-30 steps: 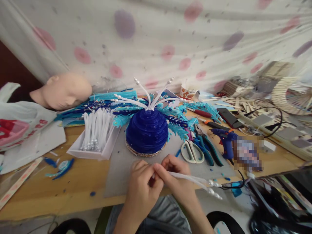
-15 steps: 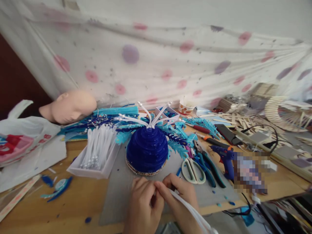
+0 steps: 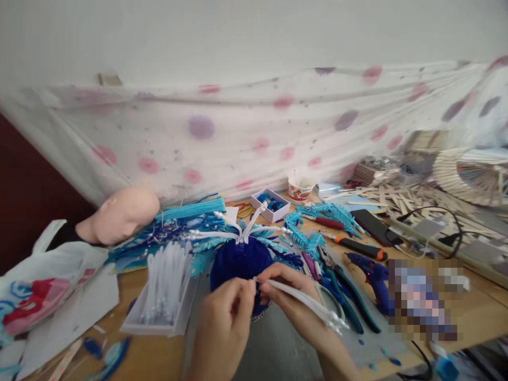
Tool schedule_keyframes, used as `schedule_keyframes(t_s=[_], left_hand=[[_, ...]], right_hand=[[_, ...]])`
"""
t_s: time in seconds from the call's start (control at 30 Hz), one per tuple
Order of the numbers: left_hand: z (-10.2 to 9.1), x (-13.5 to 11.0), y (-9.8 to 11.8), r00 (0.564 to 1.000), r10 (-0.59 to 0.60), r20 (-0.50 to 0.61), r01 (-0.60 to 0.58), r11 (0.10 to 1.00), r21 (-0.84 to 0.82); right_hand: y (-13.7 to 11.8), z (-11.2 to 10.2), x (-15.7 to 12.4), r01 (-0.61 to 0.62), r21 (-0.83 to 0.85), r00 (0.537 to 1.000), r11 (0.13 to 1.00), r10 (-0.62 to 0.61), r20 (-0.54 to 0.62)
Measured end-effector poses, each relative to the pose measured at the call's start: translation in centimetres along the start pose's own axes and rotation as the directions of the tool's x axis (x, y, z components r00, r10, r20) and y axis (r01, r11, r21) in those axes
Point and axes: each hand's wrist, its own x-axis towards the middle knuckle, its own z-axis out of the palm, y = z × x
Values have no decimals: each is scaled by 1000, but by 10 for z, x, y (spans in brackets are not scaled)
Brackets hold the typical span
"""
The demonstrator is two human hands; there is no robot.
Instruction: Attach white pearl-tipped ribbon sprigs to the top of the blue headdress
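Head view: left hand [image 3: 224, 323] and right hand [image 3: 296, 313] pinch white stems [image 3: 317, 312] before the blue dome [image 3: 238, 260]; loose fingers could drop them.

No legible text anywhere, red print on white plastic bag [image 3: 35, 296] at eight o'clock, possibly lettering, too blurred, paper cup [image 3: 300, 189] markings at one o'clock equally unreadable
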Motion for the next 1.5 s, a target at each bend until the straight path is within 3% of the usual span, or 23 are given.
schedule_keyframes(t_s=[0.1,0.17,0.23,0.33,0.5,0.6,0.8,1.03,1.27,1.5], left_hand=[[-28,39,8,964,155,-214,-115,976,186],[-39,69,15,921,313,-232,-238,924,299],[-42,99,23,930,350,-113,-297,896,330],[-36,136,34,939,297,175,-335,903,268],[-22,173,41,849,204,488,-322,931,170],[-19,181,39,800,164,577,-299,943,147],[-20,182,33,753,166,637,-304,946,114],[-31,180,22,791,201,577,-311,945,98],[-45,174,12,783,231,577,-298,954,23],[-49,174,7,768,275,578,-336,942,-1]], right_hand=[[2,-2,24,29,-65,999,997,-31,-22],[5,-3,39,81,-123,996,989,-85,-32],[9,-4,51,127,-175,989,976,-138,-54],[13,-6,66,123,-214,986,969,-143,-81],[13,-9,80,116,-280,983,953,-151,-108],[12,-10,82,108,-334,976,936,-165,-145],[11,-9,75,145,-437,949,888,-250,-194],[4,-15,71,242,-575,929,782,-358,-96],[-9,-10,84,238,-752,917,614,-397,-34],[-7,-12,98,225,-789,927,572,-374,-7]])
